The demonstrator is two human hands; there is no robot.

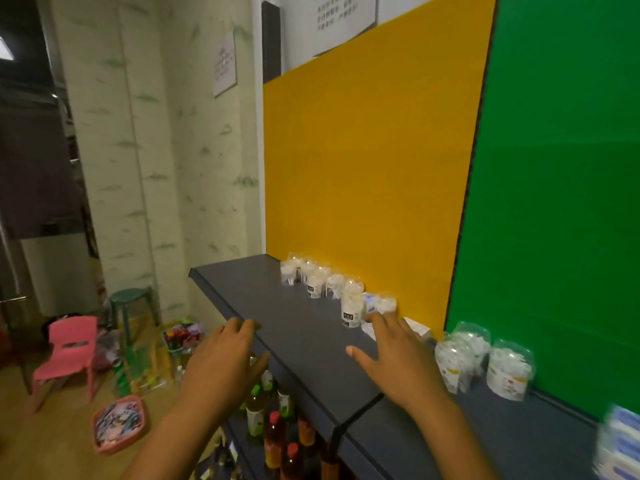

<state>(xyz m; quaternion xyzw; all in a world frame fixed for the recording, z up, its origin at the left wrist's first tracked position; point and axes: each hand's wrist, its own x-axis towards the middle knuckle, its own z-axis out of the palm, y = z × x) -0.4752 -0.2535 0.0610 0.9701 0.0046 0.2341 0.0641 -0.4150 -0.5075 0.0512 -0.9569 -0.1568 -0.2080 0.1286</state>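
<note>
Head view: left hand [225, 358] released, fingers loosely spread, hovering over the front edge of the grey shelf [294, 327], holding nothing. Right hand [394, 355] also released, palm down over the shelf, fingers straight, tips just beside the jar [350, 311] that stands by the yellow board [363, 168]; whether they touch it cannot be told. Bottles [273, 434] stand below the shelf, under the left hand.
</note>
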